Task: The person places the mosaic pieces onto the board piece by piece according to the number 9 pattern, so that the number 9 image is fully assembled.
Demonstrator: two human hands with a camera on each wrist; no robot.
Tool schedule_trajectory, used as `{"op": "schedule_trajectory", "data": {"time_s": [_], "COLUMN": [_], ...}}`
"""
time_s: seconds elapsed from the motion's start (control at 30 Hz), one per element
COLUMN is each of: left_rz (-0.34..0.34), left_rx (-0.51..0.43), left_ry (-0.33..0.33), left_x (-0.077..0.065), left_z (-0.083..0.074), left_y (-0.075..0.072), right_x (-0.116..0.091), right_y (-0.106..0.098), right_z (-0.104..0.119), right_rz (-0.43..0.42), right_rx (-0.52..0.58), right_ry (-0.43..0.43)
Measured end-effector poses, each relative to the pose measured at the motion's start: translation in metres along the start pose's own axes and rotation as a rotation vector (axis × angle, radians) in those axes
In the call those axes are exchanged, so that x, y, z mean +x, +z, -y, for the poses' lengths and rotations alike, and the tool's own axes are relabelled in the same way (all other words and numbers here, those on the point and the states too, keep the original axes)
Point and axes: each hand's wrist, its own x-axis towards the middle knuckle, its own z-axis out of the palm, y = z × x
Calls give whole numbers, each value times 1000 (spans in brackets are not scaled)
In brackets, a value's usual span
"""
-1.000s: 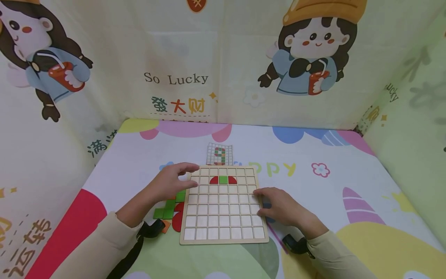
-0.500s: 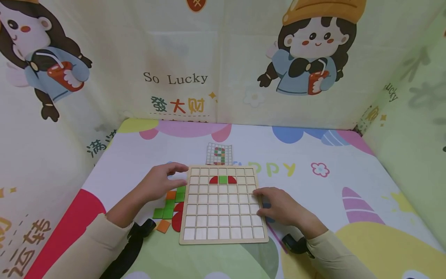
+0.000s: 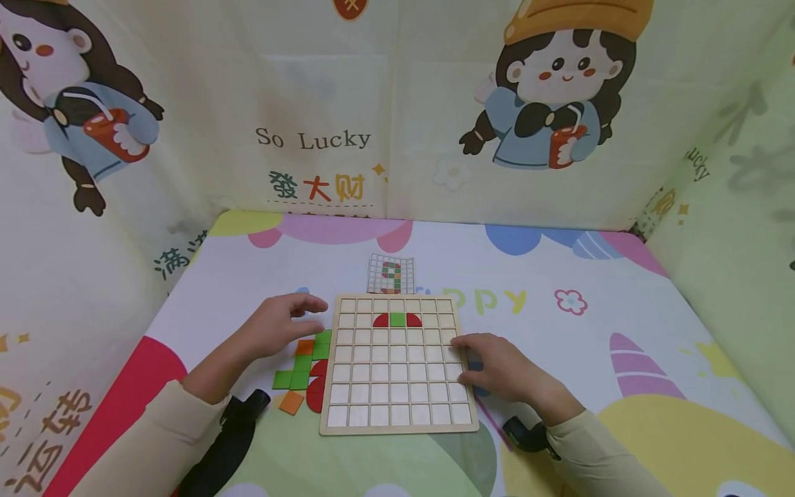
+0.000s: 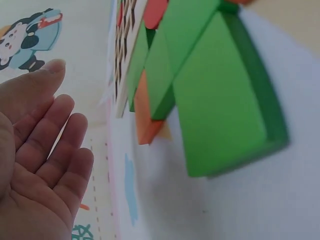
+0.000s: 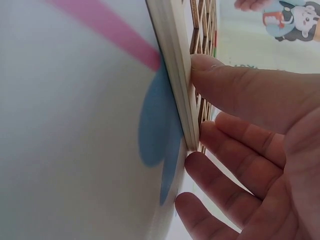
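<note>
A square wooden grid board (image 3: 400,393) lies in the middle of the head view. Near its top, a green square tile (image 3: 397,319) sits between two red rounded pieces (image 3: 381,321). My left hand (image 3: 279,324) hovers left of the board, fingers loosely bent and nothing in them; the left wrist view shows its palm beside green blocks (image 4: 220,100) and an orange one (image 4: 142,112). My right hand (image 3: 497,366) rests at the board's right edge. In the right wrist view its thumb touches the wooden frame (image 5: 177,75), with relaxed fingers close by.
Left of the board lie several loose green tiles (image 3: 300,379), orange tiles (image 3: 290,402) and red rounded pieces (image 3: 315,395). Behind the board is a small card (image 3: 375,266) showing a gridded figure like a 9. A printed cloth (image 3: 559,276) covers the table, with patterned curtains around.
My left hand has drawn back leftward from over the board's upper left corner, uncovering orange tiles. My right hand stays at the board's right edge.
</note>
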Motion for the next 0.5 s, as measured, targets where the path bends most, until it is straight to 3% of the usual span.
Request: {"op": "schedule_trajectory", "data": {"time_s": [0.5], "left_rz": [46], "left_rx": [14], "left_ry": [7], "left_x": [6], "left_z": [15], "left_y": [2], "right_x": [0], "right_y": [0], "right_z": [0], "right_rz": [7], "right_rx": [3], "right_ry": [12]}}
